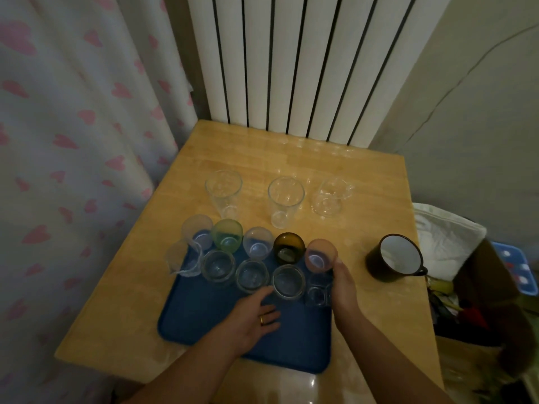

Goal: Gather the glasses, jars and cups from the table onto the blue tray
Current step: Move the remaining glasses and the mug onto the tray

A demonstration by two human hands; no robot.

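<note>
1. Head view, tray: blue tray [291,339] lies on the near part of the wooden table [364,176]. Its far half is packed with two rows of glassware, among them a green glass [227,235], a dark amber glass [288,246], a pinkish glass [320,254] and a wide clear jar [288,281].
2. Head view, hands: the left hand [253,317] rests flat and open on the tray, fingers spread, fingertips [267,291] just beside the clear jar; a ring shows on one finger. The right hand [344,282] sits at the tray's right edge, fingers loose, touching or nearly touching the pinkish glass and a small clear glass [316,293]; whether it grips either, I cannot tell.
3. Head view, table: two tall clear tumblers [224,193] and a clear handled cup [328,196] stand beyond the tray. A dark mug [393,258] with a white inside stands to the tray's right.
</note>
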